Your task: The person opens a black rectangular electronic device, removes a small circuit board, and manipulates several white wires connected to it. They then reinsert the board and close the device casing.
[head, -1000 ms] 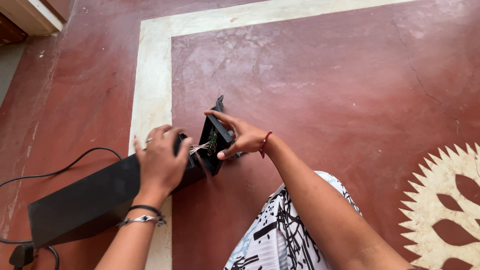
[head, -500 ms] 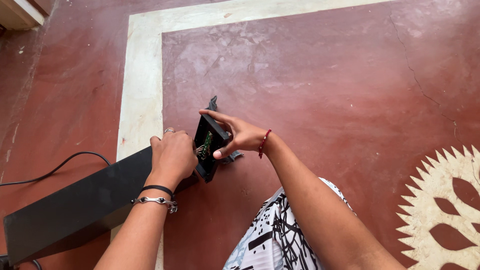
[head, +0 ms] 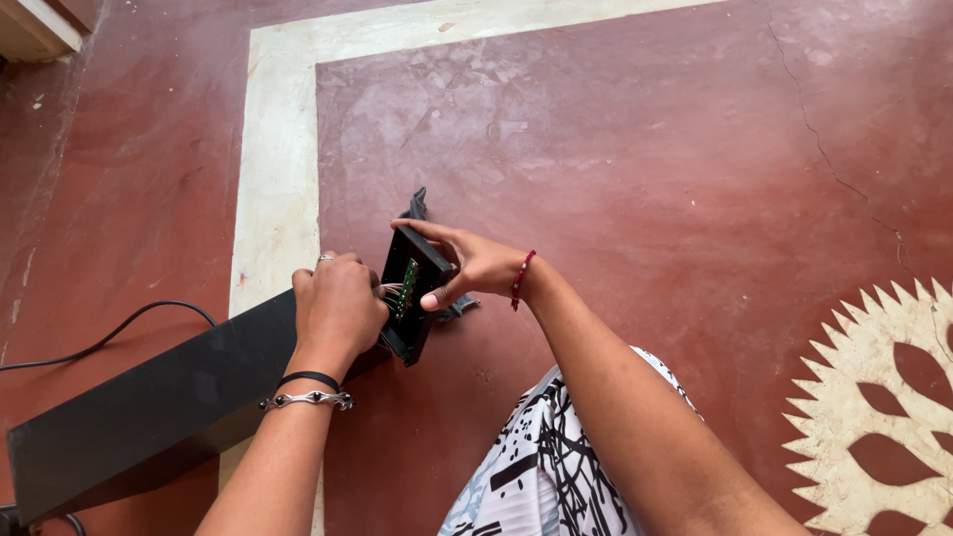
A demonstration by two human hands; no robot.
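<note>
A long black box-shaped device lies on the red floor, running from lower left toward the middle. Its black end panel is pulled off and tilted, with a small green circuit board and thin wires on its inner face. My right hand grips this panel by its top and right edge. My left hand rests on the open end of the box, fingers curled at the wires between box and panel. Whether it pinches the wires is hidden by the back of the hand.
A black cable runs from the left edge to the box. A pale stripe frames the red floor. A cream sunburst pattern is at the lower right. My patterned black-and-white clothing shows at the bottom.
My left hand has slid from the panel's face onto the box end, covering the wires. The view has shifted, so the box and hands sit slightly lower right.
</note>
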